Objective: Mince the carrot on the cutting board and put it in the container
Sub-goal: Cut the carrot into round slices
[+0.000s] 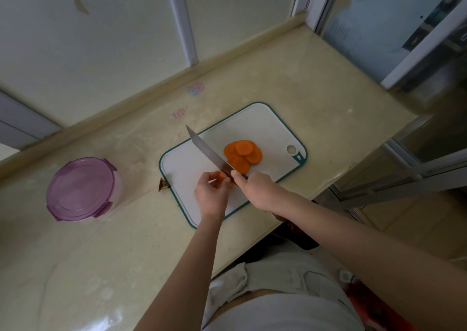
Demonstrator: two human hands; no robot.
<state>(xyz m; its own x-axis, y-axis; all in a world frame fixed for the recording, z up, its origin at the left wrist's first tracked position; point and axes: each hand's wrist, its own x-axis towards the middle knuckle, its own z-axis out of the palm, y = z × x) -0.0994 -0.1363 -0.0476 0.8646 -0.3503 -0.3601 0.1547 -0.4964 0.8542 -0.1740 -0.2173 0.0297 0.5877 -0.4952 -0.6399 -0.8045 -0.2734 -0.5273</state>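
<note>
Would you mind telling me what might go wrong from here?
The left hand holds a small carrot stub right beside the knife, so a slip could nick the fingers. The slices overlap loosely and may slide when chopped. The container has its lid on, so mince cannot go in until it is opened.

Your right grip (257,191) covers nearly all of the knife (207,151) handle; only the blade shows beyond it. Just left of it, the carrot piece (222,177) held by your left grip (211,194) is mostly hidden behind that grip and the blade. Well left of both grips, the purple lid (78,186) hides what the container (117,185) holds. The brown scrap (163,184) left of your left grip is too small to identify.
</note>
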